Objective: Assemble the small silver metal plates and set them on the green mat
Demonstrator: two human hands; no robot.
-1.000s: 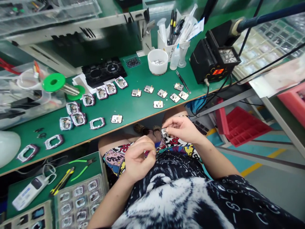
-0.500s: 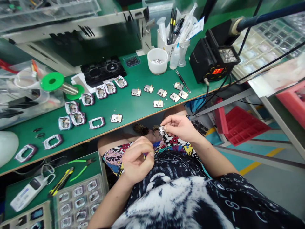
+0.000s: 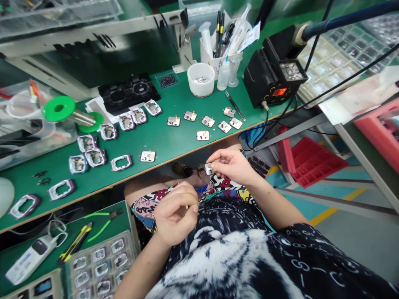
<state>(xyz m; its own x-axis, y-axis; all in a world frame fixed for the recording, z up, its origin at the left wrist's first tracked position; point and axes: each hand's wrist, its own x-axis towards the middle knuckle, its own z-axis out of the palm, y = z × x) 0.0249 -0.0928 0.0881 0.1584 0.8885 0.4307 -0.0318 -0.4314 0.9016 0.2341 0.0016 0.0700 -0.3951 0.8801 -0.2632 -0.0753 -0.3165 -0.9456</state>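
A small silvery part (image 3: 208, 168) pokes leftward from the pinched thumb-and-finger grip of the right hand (image 3: 232, 167) above the lap (image 3: 146, 205), near the counter (image 3: 177, 143), the curled left hand (image 3: 176, 212), contents hidden, poised apart.

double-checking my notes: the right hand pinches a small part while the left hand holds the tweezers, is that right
Not quite: the left hand doesn't hold the tweezers. The head view shows them lying on the bench. The right hand does pinch a small part.
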